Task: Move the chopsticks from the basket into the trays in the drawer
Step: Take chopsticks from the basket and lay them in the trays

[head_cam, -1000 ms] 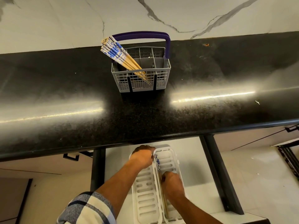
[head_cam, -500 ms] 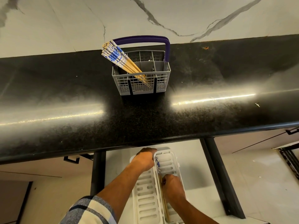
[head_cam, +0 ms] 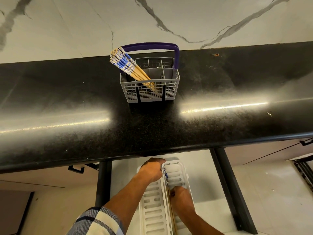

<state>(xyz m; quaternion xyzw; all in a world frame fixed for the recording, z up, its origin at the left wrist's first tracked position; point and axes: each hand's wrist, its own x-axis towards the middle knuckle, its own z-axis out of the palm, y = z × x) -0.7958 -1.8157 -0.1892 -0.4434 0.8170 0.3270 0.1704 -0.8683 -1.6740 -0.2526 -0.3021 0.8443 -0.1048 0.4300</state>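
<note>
My left hand (head_cam: 151,170) grips far end of left tray (head_cam: 153,209); right hand (head_cam: 182,198) pinches chopstick (head_cam: 166,179) lying in right tray (head_cam: 177,173), lower centre. Remaining chopsticks (head_cam: 128,67) lean in basket (head_cam: 149,92) on surface (head_cam: 67,102), upper centre. Light, stiff, slick; I'd pinch mid-shaft.

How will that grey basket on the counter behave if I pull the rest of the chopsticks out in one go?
The grey basket looks like thin open plastic mesh, so probably light; it may lift or slide on the glossy counter. The chopsticks all lean out over its left rim, so a sideways tug could tip it that way. Steadying its purple handle may help.
</note>
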